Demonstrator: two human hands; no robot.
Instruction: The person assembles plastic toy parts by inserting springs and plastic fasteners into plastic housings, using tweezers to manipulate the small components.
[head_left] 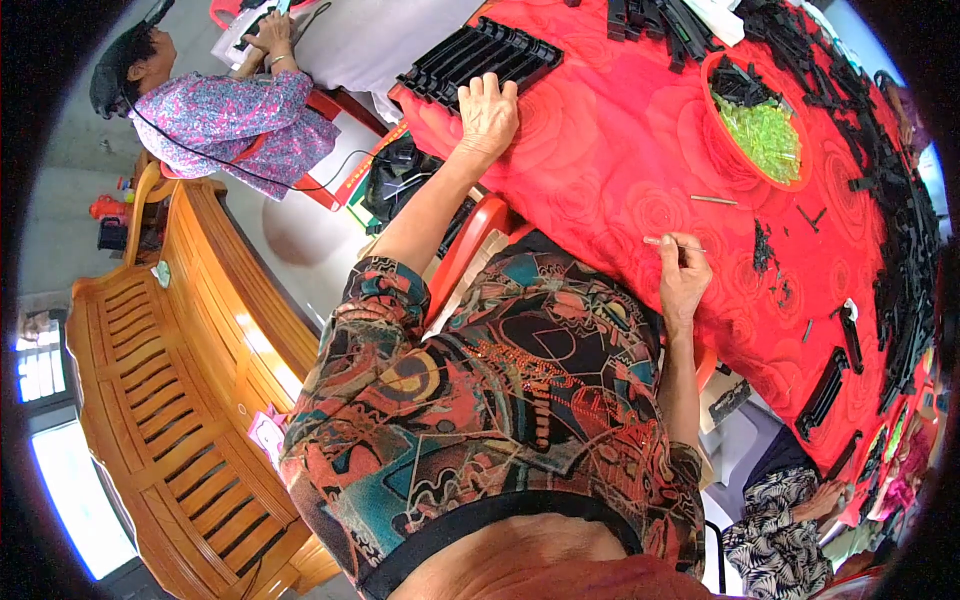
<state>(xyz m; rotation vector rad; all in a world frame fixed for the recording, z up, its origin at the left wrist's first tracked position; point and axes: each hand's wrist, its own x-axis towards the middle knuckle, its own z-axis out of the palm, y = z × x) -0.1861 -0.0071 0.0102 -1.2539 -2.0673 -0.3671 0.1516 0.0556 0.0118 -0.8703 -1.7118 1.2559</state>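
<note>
My left hand (488, 118) is at the near edge of a row of long black plastic strips (462, 62), laid side by side at the table's far left. Its fingers are curled down onto one strip; the fingertips are partly hidden. Pinched between the thumb and fingers of my right hand (684, 278) is a thin metal rod-like tool (655, 240), held low over the red tablecloth (600, 170). A similar short metal rod (713, 199) lies on the cloth beyond that hand, near small black scraps (765, 248).
An oval red basket (715, 115) holds yellow-green clear pieces and black parts. Black plastic parts (880, 200) are heaped along the right side; a few strips (822, 392) lie nearer. A person (215, 120) works at the upper left, beside a wooden bench (180, 400). Another person's patterned sleeve (780, 520) is lower right.
</note>
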